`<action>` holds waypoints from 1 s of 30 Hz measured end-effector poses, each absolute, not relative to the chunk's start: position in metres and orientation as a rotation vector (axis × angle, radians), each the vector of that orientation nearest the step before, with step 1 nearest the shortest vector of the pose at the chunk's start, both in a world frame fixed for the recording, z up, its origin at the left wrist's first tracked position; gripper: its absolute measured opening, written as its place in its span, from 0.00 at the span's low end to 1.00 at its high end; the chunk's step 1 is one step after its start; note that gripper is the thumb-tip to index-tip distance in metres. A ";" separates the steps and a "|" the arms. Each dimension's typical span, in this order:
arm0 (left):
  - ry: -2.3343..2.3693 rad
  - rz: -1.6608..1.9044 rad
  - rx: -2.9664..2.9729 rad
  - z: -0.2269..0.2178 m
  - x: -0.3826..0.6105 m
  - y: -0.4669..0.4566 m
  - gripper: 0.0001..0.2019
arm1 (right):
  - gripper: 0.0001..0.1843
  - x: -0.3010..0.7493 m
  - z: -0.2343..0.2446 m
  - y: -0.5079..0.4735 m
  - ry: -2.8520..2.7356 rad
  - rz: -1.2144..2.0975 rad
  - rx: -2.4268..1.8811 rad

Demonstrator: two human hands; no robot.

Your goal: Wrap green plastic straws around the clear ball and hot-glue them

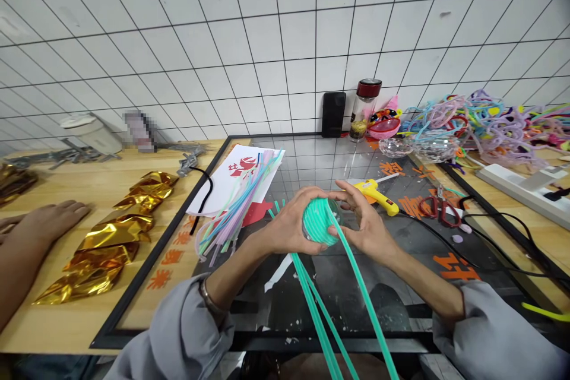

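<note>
Both my hands meet over the dark glass work mat [338, 285]. My left hand [287, 225] is curled round a ball wrapped in teal pipe cleaners [317, 221]. My right hand [361, 222] cups the ball's other side, fingers pressed on the teal strands. Loose teal pipe cleaner ends [351, 309] trail from the ball down toward me. A yellow glue gun [378, 195] lies just behind my right hand.
A bundle of pastel pipe cleaners [243, 202] lies on white paper left of my hands. Gold foil pieces [111, 243] sit on the wooden table, near another person's hand [48, 219]. Red scissors [434, 206], cables, a power strip [521, 181] and a heap of coloured pipe cleaners [485, 122] are right.
</note>
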State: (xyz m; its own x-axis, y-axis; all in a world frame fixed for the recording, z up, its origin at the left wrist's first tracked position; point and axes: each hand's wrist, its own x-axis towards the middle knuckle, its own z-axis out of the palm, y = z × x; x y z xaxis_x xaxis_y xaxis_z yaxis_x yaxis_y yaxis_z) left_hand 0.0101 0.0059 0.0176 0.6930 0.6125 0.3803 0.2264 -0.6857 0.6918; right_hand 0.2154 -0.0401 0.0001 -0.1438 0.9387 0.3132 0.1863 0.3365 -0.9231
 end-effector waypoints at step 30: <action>0.787 0.662 2.137 0.025 0.006 0.011 0.40 | 0.53 0.216 0.001 -0.043 -1.672 1.091 -1.036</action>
State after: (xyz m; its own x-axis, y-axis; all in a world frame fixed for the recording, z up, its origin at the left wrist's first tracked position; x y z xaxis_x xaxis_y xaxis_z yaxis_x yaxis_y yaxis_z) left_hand 0.0062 0.0115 0.0250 0.6770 0.7080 0.2009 0.3197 -0.5288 0.7862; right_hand 0.2162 -0.0425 0.0012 -0.2822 0.9349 0.2151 0.1792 0.2717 -0.9456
